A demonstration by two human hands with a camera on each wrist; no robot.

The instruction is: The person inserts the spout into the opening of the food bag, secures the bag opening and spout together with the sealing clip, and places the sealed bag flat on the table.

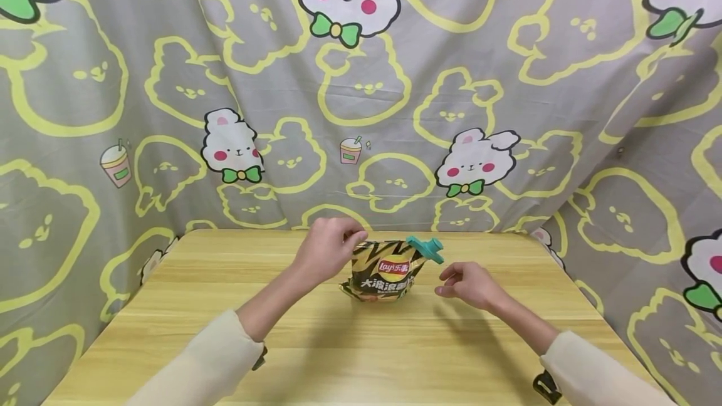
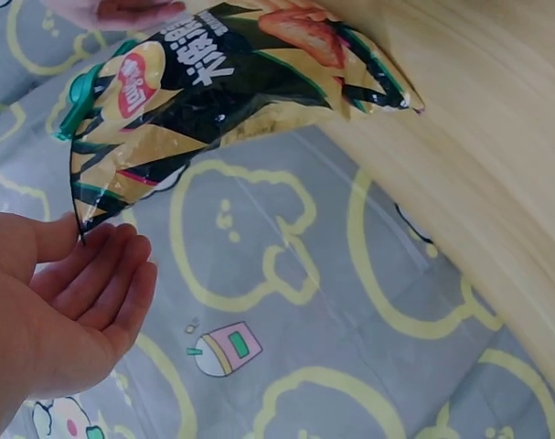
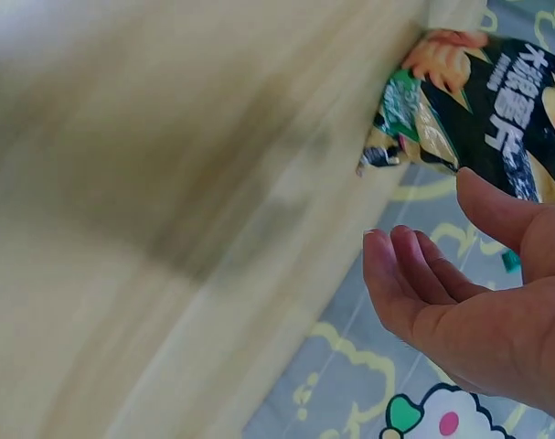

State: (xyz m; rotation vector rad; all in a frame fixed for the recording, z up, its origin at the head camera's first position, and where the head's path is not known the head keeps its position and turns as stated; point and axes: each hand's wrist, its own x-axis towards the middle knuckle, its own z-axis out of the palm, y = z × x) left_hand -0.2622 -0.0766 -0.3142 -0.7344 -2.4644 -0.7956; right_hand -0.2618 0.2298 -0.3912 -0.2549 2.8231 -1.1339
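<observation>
A black-and-gold Lay's chip bag (image 1: 383, 274) stands upright in the middle of the table, its printed front toward me. My left hand (image 1: 329, 246) pinches the bag's upper left corner; in the left wrist view that hand (image 2: 76, 302) has thumb and fingertips meeting at the corner. A teal bag clip (image 1: 427, 248) sits on the upper right corner of the bag, jutting out past its edge. To the right of the bag, my right hand (image 1: 470, 284) hovers apart from it, fingers loosely bent and holding nothing. The right wrist view shows the bag (image 3: 496, 114) beyond that hand (image 3: 478, 311).
The light wood table (image 1: 361, 356) extends around the bag on all sides. Behind it and along both sides hangs a grey curtain (image 1: 389, 105) with yellow outlines and white cartoon animals. A dark strap piece (image 1: 546, 387) shows under the right sleeve.
</observation>
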